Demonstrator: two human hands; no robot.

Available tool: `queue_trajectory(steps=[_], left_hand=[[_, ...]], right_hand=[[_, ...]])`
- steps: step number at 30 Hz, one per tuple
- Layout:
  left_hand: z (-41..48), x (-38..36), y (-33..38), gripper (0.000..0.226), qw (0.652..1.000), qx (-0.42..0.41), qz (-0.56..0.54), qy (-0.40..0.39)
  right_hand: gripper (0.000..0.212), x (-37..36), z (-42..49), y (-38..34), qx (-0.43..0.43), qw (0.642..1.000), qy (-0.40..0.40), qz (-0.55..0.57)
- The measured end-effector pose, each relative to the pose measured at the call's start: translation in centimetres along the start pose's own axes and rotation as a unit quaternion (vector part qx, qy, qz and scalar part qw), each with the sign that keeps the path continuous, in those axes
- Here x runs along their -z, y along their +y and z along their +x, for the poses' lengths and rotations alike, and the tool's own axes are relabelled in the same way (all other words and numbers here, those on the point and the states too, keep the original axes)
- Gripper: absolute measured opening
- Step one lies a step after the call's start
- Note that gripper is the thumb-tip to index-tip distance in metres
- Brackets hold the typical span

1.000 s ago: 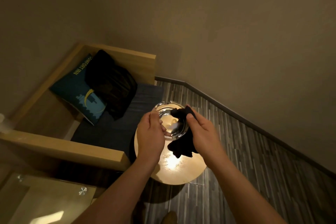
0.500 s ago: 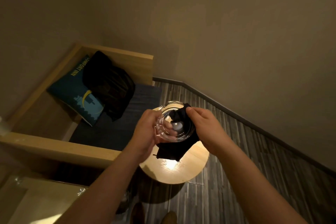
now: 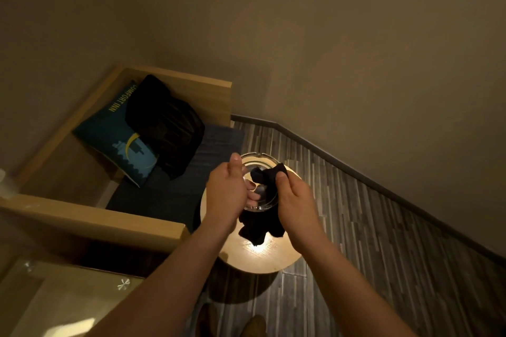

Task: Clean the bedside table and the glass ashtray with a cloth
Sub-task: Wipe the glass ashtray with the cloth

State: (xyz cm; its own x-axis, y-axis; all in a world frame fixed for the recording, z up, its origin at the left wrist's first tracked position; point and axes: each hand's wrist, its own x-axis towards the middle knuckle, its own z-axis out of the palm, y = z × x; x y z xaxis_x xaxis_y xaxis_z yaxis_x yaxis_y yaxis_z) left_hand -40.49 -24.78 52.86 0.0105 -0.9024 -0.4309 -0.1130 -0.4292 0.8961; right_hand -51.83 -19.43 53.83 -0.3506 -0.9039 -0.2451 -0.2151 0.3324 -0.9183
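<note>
I hold the round glass ashtray [image 3: 258, 163] in the air above the small round wooden bedside table [image 3: 257, 257]. My left hand [image 3: 226, 194] grips its left rim, thumb on top, fingers showing through the glass from below. My right hand [image 3: 294, 200] pinches a black cloth [image 3: 269, 174] and presses one end into the bowl of the ashtray. The rest of the cloth hangs down below the ashtray, over the table top. A bright light reflection lies on the table under it.
A wooden-framed bench [image 3: 90, 220] with a dark seat stands to the left, bearing a blue cushion [image 3: 117, 139] and a black garment [image 3: 167, 128]. A glass-topped surface [image 3: 68, 290] is at lower left. Striped floor [image 3: 383, 227] runs right to the beige wall. My shoes [image 3: 253, 327] show below.
The ashtray tilted and turned in my left hand, which shifted its grip on the rim. My right hand worked the cloth around inside the bowl; the view rose slightly.
</note>
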Motion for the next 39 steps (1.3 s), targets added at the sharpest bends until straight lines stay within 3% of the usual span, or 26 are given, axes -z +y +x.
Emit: queue_trajectory(steps=[2,5,9,12,19,22,25,29,31,34,39], left_hand=[[-0.1,0.2,-0.6,0.043,0.999,0.031,-0.018,-0.039],[0.9,2.0,0.4,0.047,0.98,0.089,-0.071,-0.166],[1.2,2.9,2.5,0.046,0.965,0.013,0.051,-0.258],[0.9,1.9,2.5,0.043,0.969,-0.05,0.105,-0.216],[-0.5,-0.8,-0.2,0.041,0.999,-0.03,0.017,0.005],[-1.0,-0.8,-1.1,0.039,0.999,-0.005,-0.008,-0.031],[-0.2,1.3,0.1,0.044,0.971,0.102,-0.11,-0.184],[0.2,2.3,1.8,0.048,0.957,0.101,-0.056,-0.267],[-0.1,1.8,2.1,0.048,0.967,0.066,-0.045,-0.241],[-0.6,0.6,1.7,0.046,0.988,0.017,-0.034,-0.151],[-1.3,-0.9,0.2,0.041,0.993,0.034,-0.101,-0.052]], right_hand=[[0.033,0.5,0.0,0.4,-0.009,1.0,-0.005,-0.011],[0.034,2.9,0.8,-0.1,-0.006,0.998,-0.058,-0.04],[0.033,5.0,1.3,-2.3,0.022,0.985,-0.166,-0.05],[0.035,4.5,1.3,-2.0,0.03,0.99,-0.129,-0.048],[0.032,0.7,-1.5,0.7,-0.005,1.0,0.025,0.0],[0.033,1.1,-1.5,1.4,-0.022,0.999,0.028,-0.003],[0.034,3.3,-0.5,0.9,-0.017,0.999,-0.026,-0.038],[0.033,5.3,0.5,-1.1,0.025,0.987,-0.115,-0.107],[0.033,5.3,0.7,-1.7,0.029,0.985,-0.111,-0.126],[0.032,4.2,-0.2,-1.6,0.047,0.986,-0.044,-0.156],[0.029,3.0,-1.2,-0.1,0.062,0.981,-0.007,-0.184]])
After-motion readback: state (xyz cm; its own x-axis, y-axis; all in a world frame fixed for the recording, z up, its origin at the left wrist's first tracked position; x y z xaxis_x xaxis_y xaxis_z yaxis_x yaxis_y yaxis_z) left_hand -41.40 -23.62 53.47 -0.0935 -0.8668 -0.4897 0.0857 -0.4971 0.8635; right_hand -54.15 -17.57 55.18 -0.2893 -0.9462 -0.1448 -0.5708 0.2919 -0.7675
